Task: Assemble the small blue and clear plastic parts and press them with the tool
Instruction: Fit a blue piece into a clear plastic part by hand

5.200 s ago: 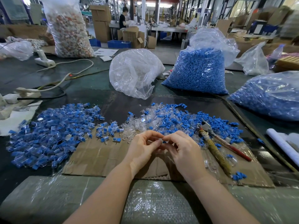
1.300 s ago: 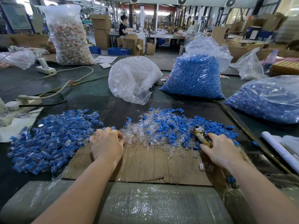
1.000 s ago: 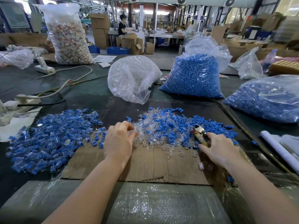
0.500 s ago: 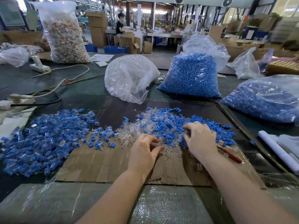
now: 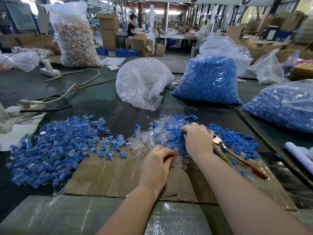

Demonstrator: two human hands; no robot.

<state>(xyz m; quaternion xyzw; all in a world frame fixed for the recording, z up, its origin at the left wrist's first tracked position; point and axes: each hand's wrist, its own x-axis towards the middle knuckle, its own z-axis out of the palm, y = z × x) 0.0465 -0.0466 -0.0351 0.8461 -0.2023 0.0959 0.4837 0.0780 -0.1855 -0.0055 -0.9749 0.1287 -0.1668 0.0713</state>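
Note:
A mixed pile of loose clear and blue parts [image 5: 169, 131] lies on the cardboard sheet [image 5: 108, 177] in front of me. My left hand [image 5: 156, 167] sits at the pile's near edge, fingers curled, pinching a clear part [image 5: 177, 161]. My right hand [image 5: 198, 141] is dug into the blue parts, fingertips curled round a blue part [image 5: 183, 133]. The pliers [image 5: 220, 146], with red handles, lie on the cardboard just right of my right wrist, untouched. A big heap of assembled blue-and-clear pieces [image 5: 54, 146] spreads out at the left.
Behind the pile stand a clear bag of clear parts [image 5: 142, 82] and a bag of blue parts [image 5: 211, 78]; another blue bag [image 5: 284, 106] lies right. Cables and a power strip [image 5: 49, 72] run at left. A white roll [image 5: 298, 155] lies far right. A person works at a distant bench.
My right hand let go of the pliers and moved left into the blue parts. My left hand came right from the assembled heap to the clear parts.

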